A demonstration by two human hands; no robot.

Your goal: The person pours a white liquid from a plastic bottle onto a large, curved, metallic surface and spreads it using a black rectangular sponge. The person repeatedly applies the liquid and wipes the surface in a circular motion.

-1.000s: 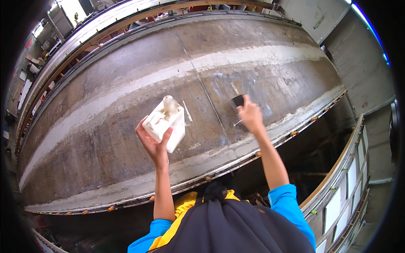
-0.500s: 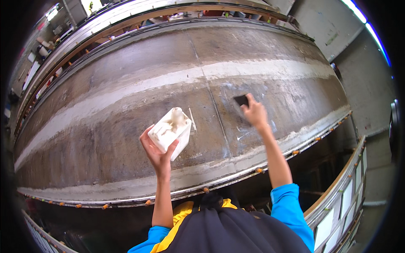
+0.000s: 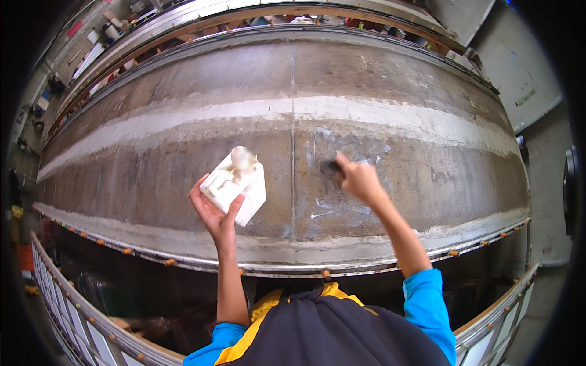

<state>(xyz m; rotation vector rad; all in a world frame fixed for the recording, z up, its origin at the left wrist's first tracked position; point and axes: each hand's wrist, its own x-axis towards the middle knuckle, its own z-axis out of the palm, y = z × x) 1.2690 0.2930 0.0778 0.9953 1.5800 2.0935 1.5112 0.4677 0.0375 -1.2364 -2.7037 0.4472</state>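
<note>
My left hand [image 3: 215,215] grips a white cut-open plastic container [image 3: 251,194] from its near left side, the thumb across its wall. Inside the container, pale paste-like stuff and a rounded whitish lump [image 3: 243,160] show; what the lump is, I cannot tell. My right hand [image 3: 362,182] is closed on a small dark flat scraper [image 3: 331,167], blurred by motion. The scraper is at the brown, curved panel [image 3: 220,137], right of its dark seam [image 3: 293,183]. Thin whitish smears [image 3: 320,210] lie on the panel around the scraper. Whether its edge touches the panel is not clear.
A broad pale band [image 3: 390,116] crosses the panel. Orange-tipped pegs [image 3: 326,273] line its near edge, close to my body. Slatted frames [image 3: 91,317] stand low at the left and right. A long rail [image 3: 244,18] runs behind the panel, with clutter at the far left.
The view has turned, so the panel lies more level. My right hand has moved the scraper leftward and nearer to me over the smears. My left hand still holds the container, slightly further left.
</note>
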